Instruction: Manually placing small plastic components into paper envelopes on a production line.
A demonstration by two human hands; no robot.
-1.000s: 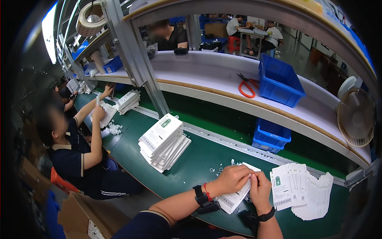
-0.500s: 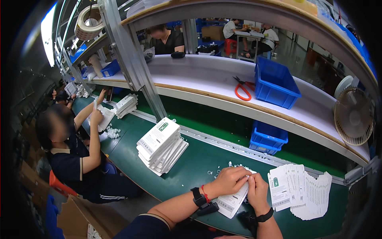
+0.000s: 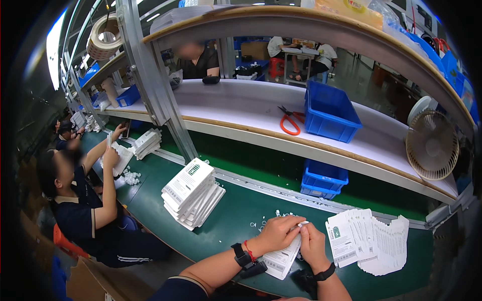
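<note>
My left hand [image 3: 277, 235] and my right hand [image 3: 314, 245] meet at the top end of a white printed card [image 3: 282, 260]. Both sets of fingers are closed there in a pinch, with a small white bit showing between the fingertips. The card slants down toward the table's near edge, its upper part hidden under my left hand. Beside my left hand lie small clear-white plastic rings [image 3: 254, 224]. Just right of my right hand, a row of overlapping printed cards [image 3: 343, 240] is fanned out, joined by more white cards [image 3: 389, 247].
A tall stack of white printed cards [image 3: 187, 181] stands left on the green table [image 3: 228, 213]. Above runs a shelf with a blue bin [image 3: 331, 118], red-handled pliers [image 3: 289, 125] and a fan [image 3: 433, 145]. More blue bins [image 3: 324, 179] sit below. A co-worker [image 3: 83, 205] works at left.
The whole view has shifted slightly, so shelf, stack and cards appear further left. My hands keep their pinch at the card's top end, with only slight finger movement.
</note>
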